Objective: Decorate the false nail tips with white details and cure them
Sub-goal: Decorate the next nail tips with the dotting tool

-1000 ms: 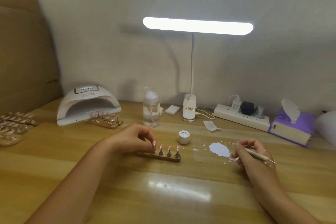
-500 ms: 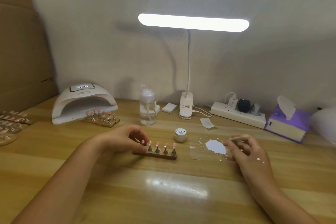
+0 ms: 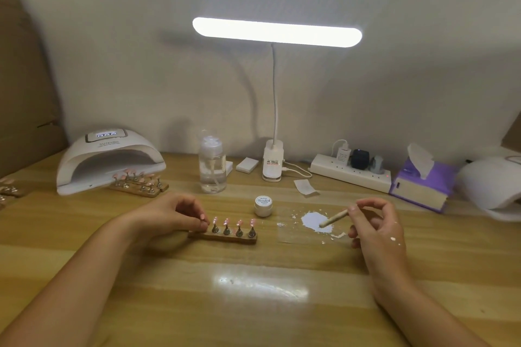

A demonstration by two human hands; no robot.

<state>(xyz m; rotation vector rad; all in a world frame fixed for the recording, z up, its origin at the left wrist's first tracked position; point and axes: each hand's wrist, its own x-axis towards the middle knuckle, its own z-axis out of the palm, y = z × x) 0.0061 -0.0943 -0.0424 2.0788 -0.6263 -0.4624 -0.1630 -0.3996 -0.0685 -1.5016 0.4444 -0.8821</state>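
Note:
A small wooden stand (image 3: 225, 237) holds several pink nail tips (image 3: 227, 223) on metal pegs at the table's middle. My left hand (image 3: 174, 213) pinches the stand's left end. My right hand (image 3: 375, 222) pinches a thin pale stick tool (image 3: 334, 218), and the tool's end touches a white paint blob (image 3: 314, 222) on a clear sheet. A little white jar of paint (image 3: 264, 205) stands closed between stand and blob. The white curing lamp (image 3: 108, 159) sits at the back left, with more stands of pink tips (image 3: 139, 182) at its mouth.
A clear pump bottle (image 3: 212, 166), a clip desk lamp (image 3: 273, 160), a power strip (image 3: 351, 170) and a purple tissue box (image 3: 423, 184) line the back. Further nail stands (image 3: 10, 189) lie at the far left edge. White paint spots mark my right hand's back.
My right hand turned the stick tool round, from pointing right to pointing left, and brought its end down onto the white paint blob. My left hand stayed at the stand.

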